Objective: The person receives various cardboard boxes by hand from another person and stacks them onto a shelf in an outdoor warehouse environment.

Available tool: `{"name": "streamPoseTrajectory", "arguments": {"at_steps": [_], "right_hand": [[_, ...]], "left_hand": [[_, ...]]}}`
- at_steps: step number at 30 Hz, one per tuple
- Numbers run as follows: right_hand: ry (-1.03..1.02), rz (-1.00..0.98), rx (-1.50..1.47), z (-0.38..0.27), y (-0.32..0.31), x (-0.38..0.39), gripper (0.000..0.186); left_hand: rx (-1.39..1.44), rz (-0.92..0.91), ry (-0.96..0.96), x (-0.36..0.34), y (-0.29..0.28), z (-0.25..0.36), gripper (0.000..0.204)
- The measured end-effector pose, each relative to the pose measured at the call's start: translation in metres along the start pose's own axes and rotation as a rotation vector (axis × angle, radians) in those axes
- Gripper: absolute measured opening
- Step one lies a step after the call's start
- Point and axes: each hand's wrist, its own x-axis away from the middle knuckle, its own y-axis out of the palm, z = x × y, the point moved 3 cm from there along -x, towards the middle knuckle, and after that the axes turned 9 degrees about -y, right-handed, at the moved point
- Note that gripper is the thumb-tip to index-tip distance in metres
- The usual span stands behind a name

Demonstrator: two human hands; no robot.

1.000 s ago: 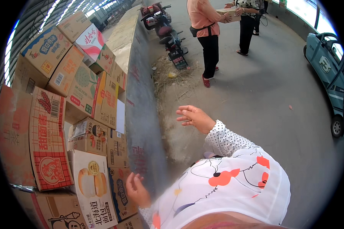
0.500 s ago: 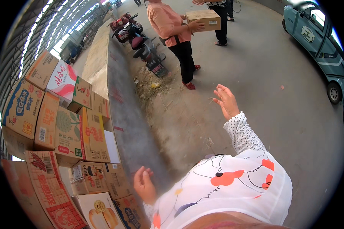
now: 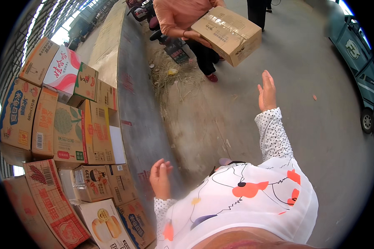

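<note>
A person in a salmon-coloured shirt [image 3: 174, 16] faces me with a taped brown cardboard box [image 3: 228, 33] held in both hands. My right hand [image 3: 267, 93] reaches out just below that box without touching it, empty, with its fingers stretched and the thumb apart. Lower and to the left, my left hand [image 3: 161, 178] is raised beside the stacked cartons, its fingers loosely bent and nothing in them. White dotted sleeves cover both my forearms.
Several printed cartons [image 3: 70, 133] are stacked on my left beside a low grey wall [image 3: 141, 116]. Dry straw [image 3: 174, 79] lies at the wall's foot, near a parked scooter [image 3: 153, 20]. A teal three-wheeled vehicle [image 3: 353, 58] stands at the right.
The person with the box has come much closer and now holds it out toward me. My right hand has moved right and upward; my left hand has risen slightly.
</note>
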Motion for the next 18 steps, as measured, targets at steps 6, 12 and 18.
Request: {"name": "streamPoseTrajectory", "arguments": {"at_steps": [6, 12, 18], "right_hand": [[-0.122, -0.077, 0.168, -0.027, 0.023, -0.035, 0.072], [-0.038, -0.258, 0.014, -0.028, 0.043, -0.043, 0.060], [-0.083, -0.240, 0.146, -0.026, 0.051, 0.000, 0.059]], "left_hand": [[-0.046, -0.256, -0.072, -0.079, 0.077, 0.015, 0.044], [-0.045, -0.498, 0.061, -0.130, 0.179, 0.079, 0.087], [-0.071, -0.503, 0.190, -0.120, 0.222, 0.087, 0.086]]}}
